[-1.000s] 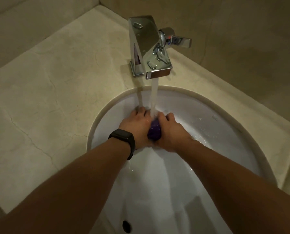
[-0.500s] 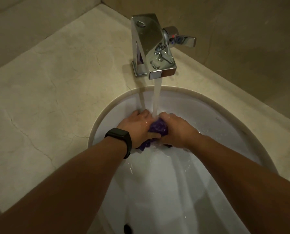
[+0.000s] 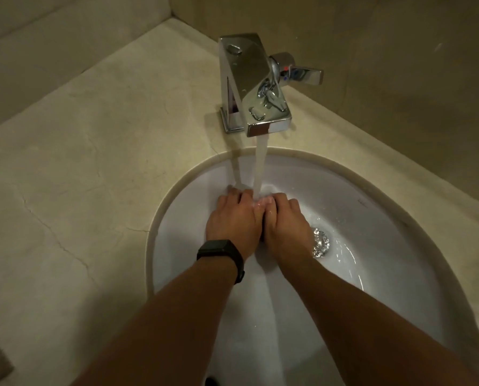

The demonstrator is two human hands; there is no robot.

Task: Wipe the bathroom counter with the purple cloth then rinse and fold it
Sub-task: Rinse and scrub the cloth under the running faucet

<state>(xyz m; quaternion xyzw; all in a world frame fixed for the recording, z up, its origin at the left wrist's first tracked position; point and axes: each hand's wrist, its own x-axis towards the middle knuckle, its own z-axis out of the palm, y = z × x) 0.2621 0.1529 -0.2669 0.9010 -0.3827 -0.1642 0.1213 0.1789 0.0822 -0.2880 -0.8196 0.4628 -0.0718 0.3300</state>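
Observation:
My left hand [image 3: 232,221] and my right hand [image 3: 285,227] are pressed side by side in the white sink [image 3: 372,274], knuckles up, under the running water stream [image 3: 260,168]. The purple cloth [image 3: 262,232] is bunched between them and almost wholly hidden. Only a dark sliver of it shows in the gap between the hands. Fingers of both hands curl down round it. Water lands on the fingertips where the hands meet.
A square chrome faucet [image 3: 249,84] stands behind the sink, its lever handle [image 3: 302,75] turned to the right. The chrome drain [image 3: 320,242] lies just right of my right hand. Beige marble counter [image 3: 79,176] spreads to the left; walls close in behind and right.
The hands have closed together over the cloth, so the purple bunch that showed between them is now nearly covered. The drain has come into sight.

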